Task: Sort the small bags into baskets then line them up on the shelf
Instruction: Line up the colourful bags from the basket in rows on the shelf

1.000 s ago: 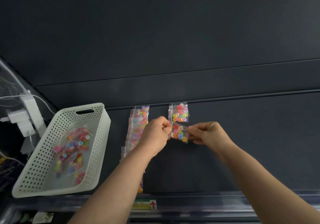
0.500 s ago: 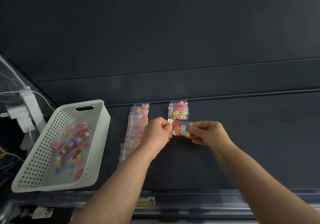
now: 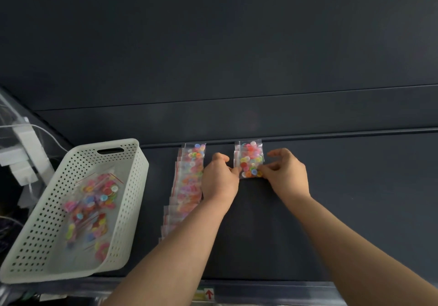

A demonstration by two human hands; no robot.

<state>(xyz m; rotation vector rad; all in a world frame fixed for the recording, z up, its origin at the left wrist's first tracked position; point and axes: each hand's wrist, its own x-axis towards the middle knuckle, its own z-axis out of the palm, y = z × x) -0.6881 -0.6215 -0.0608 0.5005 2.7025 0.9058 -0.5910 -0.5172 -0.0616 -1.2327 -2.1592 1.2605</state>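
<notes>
**Bag set down at the head of the right row**

Moved since half a second earlier: the small bag (image 3: 250,172), then held clear of the shelf (image 3: 343,211) between both hands, now lay at the near end of the right row (image 3: 248,150), overlapping the bag behind it.

Hands: the left hand (image 3: 220,177) had its fingers curled at the bag's left edge, pinching it as far as I could tell. The right hand (image 3: 288,174) pinched the right edge, index finger lifted.

Purpose, as I judged it: two-sided hold to square the bag, shingled like the left row (image 3: 189,182).

Also logged: the basket (image 3: 129,201), left on the shelf, held more bags.
</notes>
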